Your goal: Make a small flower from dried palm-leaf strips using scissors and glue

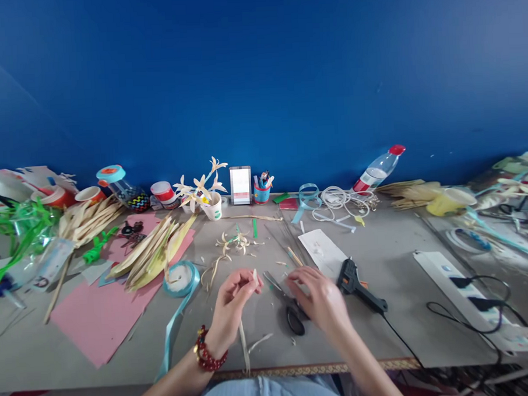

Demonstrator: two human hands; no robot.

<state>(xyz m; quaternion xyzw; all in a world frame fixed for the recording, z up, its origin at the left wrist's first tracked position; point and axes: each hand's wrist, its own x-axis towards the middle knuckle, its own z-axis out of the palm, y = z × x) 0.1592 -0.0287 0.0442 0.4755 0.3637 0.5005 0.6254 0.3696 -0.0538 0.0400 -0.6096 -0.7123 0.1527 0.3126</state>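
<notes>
Now the left hand (233, 298) pinches a pale sliver (255, 274), long axis upward; whether the right hand (319, 296) grips anything is unclear.

No lettering, brand or number can be read.

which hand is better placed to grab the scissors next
Probably the right hand: it is close by the scissors and shows nothing clearly held, while the left hand pinches a small pale piece.

blue wall (259, 93) | grey tabletop (398, 268) against it | patterned front edge (380, 365)
</notes>
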